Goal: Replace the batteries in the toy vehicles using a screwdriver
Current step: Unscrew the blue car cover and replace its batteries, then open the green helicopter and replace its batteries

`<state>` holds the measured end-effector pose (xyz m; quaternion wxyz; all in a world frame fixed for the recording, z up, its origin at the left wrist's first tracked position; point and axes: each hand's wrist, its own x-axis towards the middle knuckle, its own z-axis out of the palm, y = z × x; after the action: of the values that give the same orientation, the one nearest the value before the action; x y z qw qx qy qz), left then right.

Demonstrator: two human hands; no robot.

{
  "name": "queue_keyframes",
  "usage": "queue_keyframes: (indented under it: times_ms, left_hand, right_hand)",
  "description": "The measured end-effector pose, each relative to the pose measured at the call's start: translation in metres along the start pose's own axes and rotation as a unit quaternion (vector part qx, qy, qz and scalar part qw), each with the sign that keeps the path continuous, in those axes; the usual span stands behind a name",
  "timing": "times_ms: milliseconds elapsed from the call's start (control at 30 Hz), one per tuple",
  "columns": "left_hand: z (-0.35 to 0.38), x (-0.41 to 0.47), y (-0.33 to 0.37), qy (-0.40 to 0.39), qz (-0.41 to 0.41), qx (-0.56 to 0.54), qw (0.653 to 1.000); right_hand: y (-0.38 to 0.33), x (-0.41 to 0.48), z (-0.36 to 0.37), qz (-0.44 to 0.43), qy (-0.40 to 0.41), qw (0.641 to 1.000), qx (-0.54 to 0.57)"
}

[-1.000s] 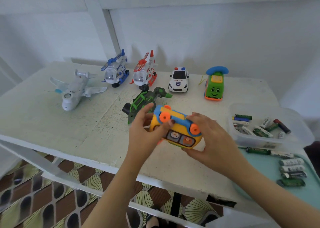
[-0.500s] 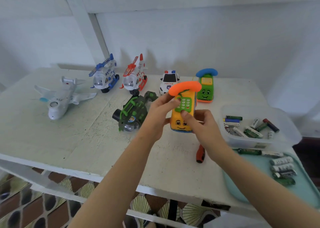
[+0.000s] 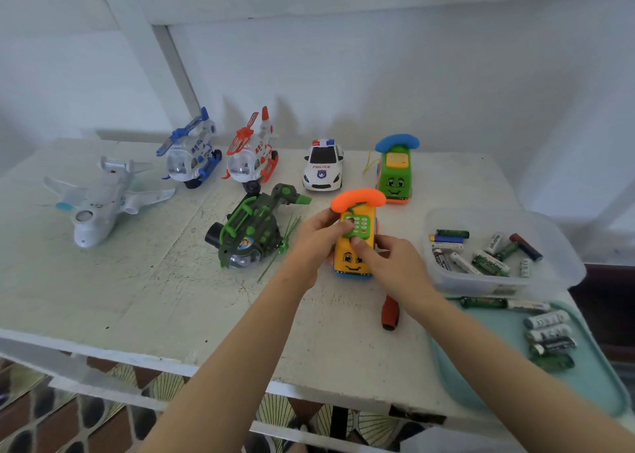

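Head view, left hand [image 3: 314,237], right hand [image 3: 395,263] gripping yellow phone car [image 3: 352,260], camo helicopter [image 3: 251,232] beside, screwdriver [image 3: 390,315] under wrist

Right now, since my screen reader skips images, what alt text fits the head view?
Left hand and right hand hold a yellow phone car upright at a white table. Six other toys stand behind and left; a screwdriver, a tub of batteries and a tray lie right.
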<state>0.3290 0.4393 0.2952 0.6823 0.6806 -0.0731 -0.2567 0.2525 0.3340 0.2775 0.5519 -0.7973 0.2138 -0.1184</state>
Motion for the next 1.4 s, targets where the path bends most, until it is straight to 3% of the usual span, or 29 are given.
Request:
queue_keyframes:
  times_ms: [200,300,400,533,667,800,867,967,1067,1167,1233,1333,1400]
  left_hand:
    - [0.001,-0.003,0.001,0.004,0.006,-0.018,1.000]
    - [0.003,-0.007,0.002,0.032,0.005,-0.018,0.999]
    - [0.001,-0.013,-0.002,0.095,0.006,-0.003,0.995]
    - [-0.005,-0.028,-0.008,0.144,0.038,-0.007,0.989]
    - [-0.014,-0.045,-0.012,0.172,0.043,-0.010,0.984]
    - [-0.024,-0.061,-0.011,0.192,0.054,-0.038,0.979]
    - [-0.028,-0.068,-0.013,0.245,0.094,-0.031,0.965]
    - [-0.037,-0.074,-0.016,0.357,0.219,0.055,0.907]
    - [-0.050,-0.071,-0.015,0.421,0.284,0.197,0.839]
    - [-0.059,-0.061,-0.013,0.445,0.224,0.236,0.834]
    - [-0.072,-0.049,-0.015,0.451,0.101,0.228,0.857]
    - [-0.094,-0.033,-0.019,0.392,-0.084,0.230,0.887]
    - [-0.099,-0.032,-0.021,0.363,-0.087,0.203,0.905]
  right_hand:
    - [-0.004,-0.001,-0.005,-0.036,-0.039,0.997,-0.055]
    - [-0.009,-0.017,-0.009,-0.076,-0.022,0.978,-0.193]
    - [-0.018,-0.042,-0.019,-0.101,0.017,0.925,-0.366]
    - [-0.015,-0.050,-0.020,0.002,-0.052,0.913,-0.404]
    - [-0.008,-0.051,-0.023,0.047,-0.083,0.929,-0.356]
    - [-0.010,-0.057,-0.032,0.000,-0.069,0.970,-0.232]
    - [-0.013,-0.063,-0.037,-0.048,-0.037,0.985,-0.161]
    - [-0.018,-0.071,-0.040,-0.157,0.038,0.982,-0.098]
    - [-0.021,-0.081,-0.040,-0.247,0.047,0.964,-0.092]
    - [-0.021,-0.088,-0.038,-0.294,0.028,0.952,-0.083]
    - [-0.020,-0.090,-0.036,-0.310,0.008,0.947,-0.089]
    - [-0.018,-0.091,-0.031,-0.313,-0.018,0.945,-0.093]
    - [-0.019,-0.091,-0.027,-0.296,-0.025,0.952,-0.072]
